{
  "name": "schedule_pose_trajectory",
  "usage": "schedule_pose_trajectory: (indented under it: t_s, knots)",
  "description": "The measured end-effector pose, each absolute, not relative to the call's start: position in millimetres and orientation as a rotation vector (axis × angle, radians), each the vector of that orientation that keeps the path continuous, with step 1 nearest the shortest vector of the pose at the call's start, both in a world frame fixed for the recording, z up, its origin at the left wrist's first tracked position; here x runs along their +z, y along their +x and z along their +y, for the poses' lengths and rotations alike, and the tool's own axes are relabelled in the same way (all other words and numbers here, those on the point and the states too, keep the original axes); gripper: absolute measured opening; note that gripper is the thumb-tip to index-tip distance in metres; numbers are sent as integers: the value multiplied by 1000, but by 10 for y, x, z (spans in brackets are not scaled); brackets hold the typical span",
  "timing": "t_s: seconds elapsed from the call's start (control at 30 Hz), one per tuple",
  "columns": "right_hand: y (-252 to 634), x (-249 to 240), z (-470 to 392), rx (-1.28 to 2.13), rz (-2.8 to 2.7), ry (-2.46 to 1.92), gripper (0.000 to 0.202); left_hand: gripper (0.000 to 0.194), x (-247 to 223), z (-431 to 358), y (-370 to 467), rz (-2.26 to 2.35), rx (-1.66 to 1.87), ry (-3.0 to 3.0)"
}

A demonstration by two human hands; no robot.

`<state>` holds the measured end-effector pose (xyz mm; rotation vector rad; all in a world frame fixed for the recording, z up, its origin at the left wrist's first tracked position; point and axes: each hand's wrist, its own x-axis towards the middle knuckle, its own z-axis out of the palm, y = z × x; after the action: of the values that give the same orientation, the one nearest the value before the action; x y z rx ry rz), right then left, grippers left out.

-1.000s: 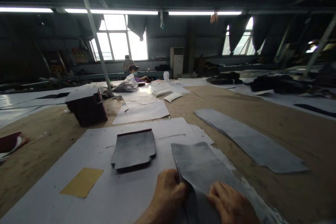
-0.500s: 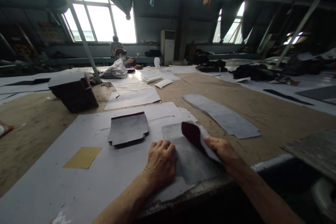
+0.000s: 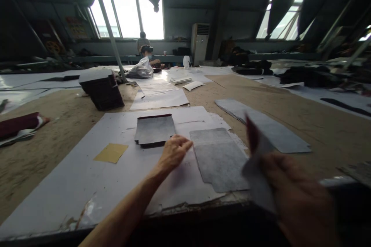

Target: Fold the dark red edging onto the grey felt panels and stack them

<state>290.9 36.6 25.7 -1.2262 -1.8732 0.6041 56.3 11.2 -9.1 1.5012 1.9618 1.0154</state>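
My right hand (image 3: 292, 185) grips a grey piece with a dark red underside (image 3: 257, 162), raised and bent near the front edge; both are blurred. A grey piece with a notched corner (image 3: 220, 158) lies flat on the white sheet, to the left of it. Between that piece and a smaller grey stack with dark red edges (image 3: 155, 129) is my left hand (image 3: 177, 148). Its thumb and fingertips are pressed together near the flat piece's left edge; what they hold, if anything, is too small to name.
A yellowish card (image 3: 111, 153) lies at left, a dark block stack (image 3: 101, 90) behind it. Long grey pieces (image 3: 261, 125) lie at right. Dark red cloth (image 3: 20, 127) with part of another person's hand shows at far left. Two people are at the back.
My right hand has lifted the grey piece off the flat one and moved right, toward me. My left hand has come off the pieces, slightly up and left. The view has turned and tilted down.
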Motion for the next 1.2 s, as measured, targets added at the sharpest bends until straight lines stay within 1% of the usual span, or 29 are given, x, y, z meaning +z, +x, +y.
schedule_pose_trajectory:
  t_s: [0.07, 0.1, 0.13, 0.17, 0.2, 0.27, 0.33, 0.37, 0.4, 0.47, 0.53, 0.6, 0.73, 0.83, 0.9, 0.97, 1.07, 1.13, 1.2]
  knots:
    - [2540, 100, 111, 630, -1879, -1109, 26, 56, -27, -28, 362, 1905, 982, 1326]
    - [2343, 8, -3, 641, -1921, -991, 25, 64, -1, -120, 273, 1885, 956, 1257]
    - [2157, -85, -101, 651, -1985, -900, 22, 69, 20, -220, 198, 1874, 931, 1199]
    - [1996, -172, -183, 638, -2042, -799, 21, 70, 37, -320, 135, 1873, 908, 1152]
    - [1870, -250, -246, 628, -2097, -706, 21, 66, 51, -414, 86, 1880, 890, 1114]
    - [1746, -358, -309, 648, -2213, -518, 22, 51, 70, -562, 22, 1900, 858, 1066]
    - [1783, -395, -275, 684, -2303, -358, 23, 37, 83, -644, -4, 1919, 831, 1055]
    - [1846, -392, -216, 681, -2333, -313, 22, 32, 88, -661, -3, 1927, 816, 1065]
    - [1928, -382, -129, 648, -2348, -311, 21, 29, 91, -665, 7, 1937, 798, 1084]
    - [2120, -365, 118, 497, -2358, -440, 20, 24, 91, -643, 51, 1982, 750, 1144]
    - [2314, -380, 426, 305, -2381, -672, 22, 21, 82, -597, 114, 2073, 706, 1225]
    - [2493, -422, 738, 149, -2439, -792, 26, 23, 61, -548, 173, 2175, 680, 1320]
    - [2738, -456, 1149, -191, -2499, -816, 32, 28, -11, -495, 203, 2221, 663, 1523]
    - [2708, -368, 1156, -306, -2458, -849, 30, 28, -75, -499, 162, 2192, 676, 1640]
    - [2547, -286, 1045, -262, -2450, -757, 26, 28, -114, -507, 136, 2174, 690, 1705]
    - [2301, -217, 913, -108, -2470, -527, 22, 27, -146, -509, 116, 2153, 702, 1779]
    - [1916, -169, 813, 98, -2534, -231, 24, 25, -182, -493, 84, 2110, 713, 1906]
    - [1736, -170, 840, 124, -2590, -150, 25, 23, -198, -470, 54, 2071, 717, 1986]
    - [1645, -185, 908, 126, -2631, -88, 21, 20, -212, -444, 20, 2029, 728, 2058]
